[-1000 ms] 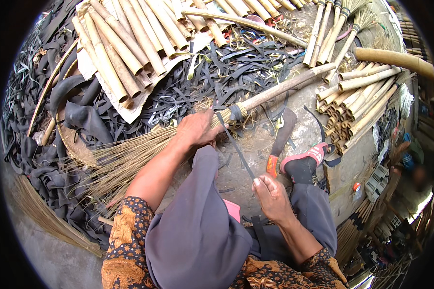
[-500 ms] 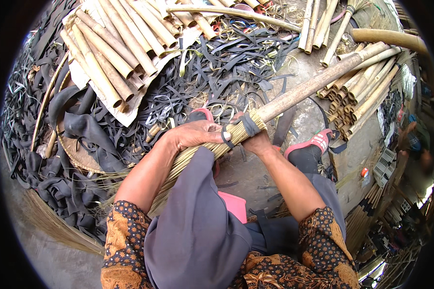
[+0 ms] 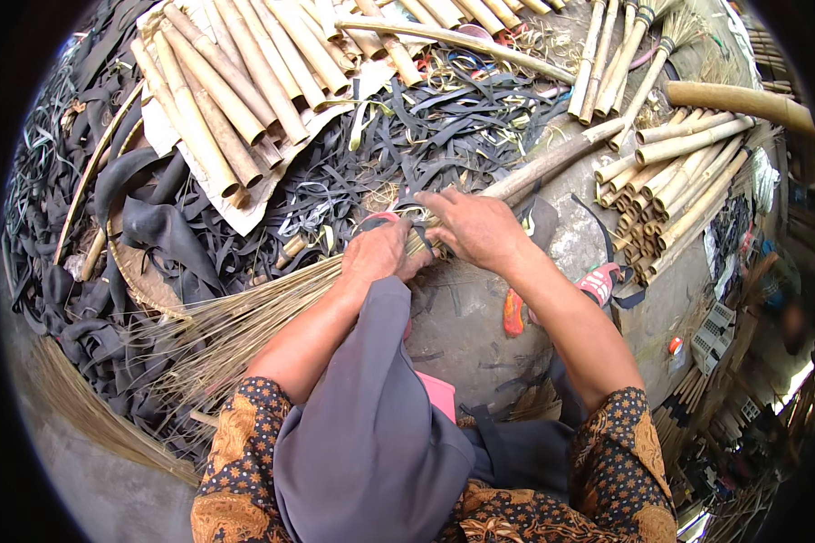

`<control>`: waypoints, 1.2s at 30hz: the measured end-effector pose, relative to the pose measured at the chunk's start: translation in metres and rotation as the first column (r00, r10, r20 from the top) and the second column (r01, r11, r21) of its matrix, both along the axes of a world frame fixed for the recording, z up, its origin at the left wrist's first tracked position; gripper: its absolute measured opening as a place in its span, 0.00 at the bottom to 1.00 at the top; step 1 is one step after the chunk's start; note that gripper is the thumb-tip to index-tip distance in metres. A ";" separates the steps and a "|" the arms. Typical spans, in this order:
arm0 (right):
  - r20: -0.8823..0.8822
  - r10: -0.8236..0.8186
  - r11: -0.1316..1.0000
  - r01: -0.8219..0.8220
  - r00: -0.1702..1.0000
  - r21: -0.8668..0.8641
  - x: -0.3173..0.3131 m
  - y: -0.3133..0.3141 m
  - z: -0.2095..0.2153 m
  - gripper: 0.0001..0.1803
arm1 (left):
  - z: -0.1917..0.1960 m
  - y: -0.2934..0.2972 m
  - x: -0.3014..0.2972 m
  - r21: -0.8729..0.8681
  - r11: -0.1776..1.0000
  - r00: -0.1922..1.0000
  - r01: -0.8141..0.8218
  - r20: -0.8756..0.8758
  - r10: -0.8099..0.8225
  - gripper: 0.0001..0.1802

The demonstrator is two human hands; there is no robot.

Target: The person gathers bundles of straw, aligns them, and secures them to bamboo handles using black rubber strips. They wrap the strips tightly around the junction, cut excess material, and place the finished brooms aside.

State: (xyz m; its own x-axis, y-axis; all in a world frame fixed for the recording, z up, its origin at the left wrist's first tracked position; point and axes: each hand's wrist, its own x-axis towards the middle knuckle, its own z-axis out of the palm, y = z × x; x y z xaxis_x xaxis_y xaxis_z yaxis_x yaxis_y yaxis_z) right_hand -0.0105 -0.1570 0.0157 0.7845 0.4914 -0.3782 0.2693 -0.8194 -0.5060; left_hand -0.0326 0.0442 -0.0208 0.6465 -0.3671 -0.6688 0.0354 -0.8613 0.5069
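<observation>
A stick broom lies slantwise across my front, its bamboo handle pointing to the upper right and its loose bristles fanning out to the lower left. My left hand is wrapped round the bundle at its neck. Beside its fingers, a dark rubber strip shows around the bristles. Over the neck, where bristles meet handle, my right hand reaches in with fingers apart, near that strip. Much of the binding is hidden beneath both hands.
Bamboo tubes lie on a pale sheet at the upper left. Black rubber strips cover the ground ahead. More bamboo poles are stacked at the right. An orange-red object rests near my sandalled foot.
The broom has dropped to a flatter slant and its bristles have spread out. My right hand has come from beneath the neck to above it, fingers extending. The orange-red object has come into sight.
</observation>
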 end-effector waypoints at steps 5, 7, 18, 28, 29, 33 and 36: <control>0.143 0.198 0.976 -0.182 0.970 -0.119 0.007 0.008 -0.014 0.13 | -0.007 0.002 -0.006 -0.056 0.998 0.997 0.007 0.079 -0.002 0.38; 0.177 0.238 0.966 -0.213 0.955 -0.149 0.007 0.008 -0.017 0.09 | -0.012 0.002 -0.008 -0.037 0.999 0.998 0.010 0.068 -0.007 0.38; -0.369 -0.082 0.970 0.160 0.926 0.185 -0.019 0.008 -0.023 0.12 | -0.022 0.008 0.005 -0.059 0.991 0.992 -0.117 -0.056 0.114 0.35; -0.060 -0.385 0.890 0.387 0.921 0.242 -0.090 0.010 -0.069 0.08 | -0.049 0.017 0.010 -0.237 0.903 0.912 -0.360 -0.295 0.286 0.47; -0.082 -0.453 0.856 0.458 0.888 0.238 -0.100 0.019 -0.070 0.07 | -0.051 0.017 0.009 -0.230 0.911 0.921 -0.342 -0.275 0.276 0.48; -0.234 -0.660 0.608 0.691 0.714 0.392 -0.116 0.036 -0.071 0.09 | -0.048 0.014 0.009 -0.161 0.950 0.959 -0.266 -0.143 0.245 0.50; -0.071 -0.750 0.615 0.732 0.658 0.294 -0.123 0.046 -0.069 0.09 | -0.038 0.008 0.012 -0.116 0.966 0.968 -0.231 -0.131 0.216 0.46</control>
